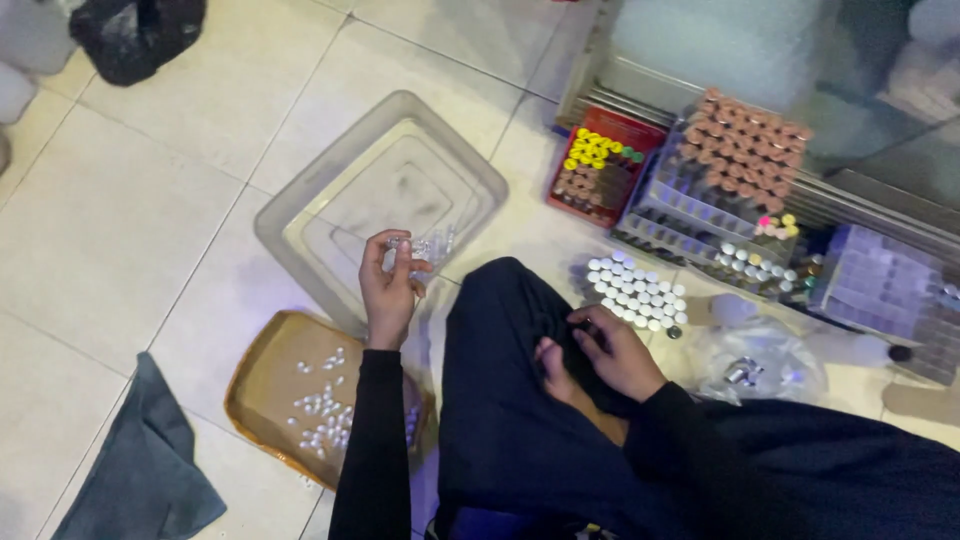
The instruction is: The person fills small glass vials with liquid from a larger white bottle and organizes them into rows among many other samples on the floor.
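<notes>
Above the clear square plastic tub (300, 215) on the tiled floor (130, 200), my left hand (388, 290) holds a small bunch of clear glass vials (422, 247), the fingers curled closed around them so that only their ends show past my fingertips. I judge these vials to be very light, stiff and smooth, so they may slip against each other, and they are surely fragile; I think it is best to keep them by their bodies with a soft closed grip, not by the thin necks. My right hand (615, 350) rests low on my dark trousers (510, 400), fingers bent inward; whether it pinches something I cannot tell, because the palm hides it. The tub looks almost empty from here, only some marks on its bottom. Just beside my left forearm lies a shallow brown oval tray (262, 385) with many small white caps (325, 410) scattered loose in it. Near my right hand stands a group of white-capped small vials (637, 290), packed close together. Further away, a red box (605, 165) has yellow-capped and brown-capped vials, a clear grid rack (720, 190) carries rows of brown-capped vials, and a pale purple rack (885, 290) is next to it. A crumpled transparent bag (760, 365) holds some shiny small parts, and a grey cloth (140, 460) lies at the left.
</notes>
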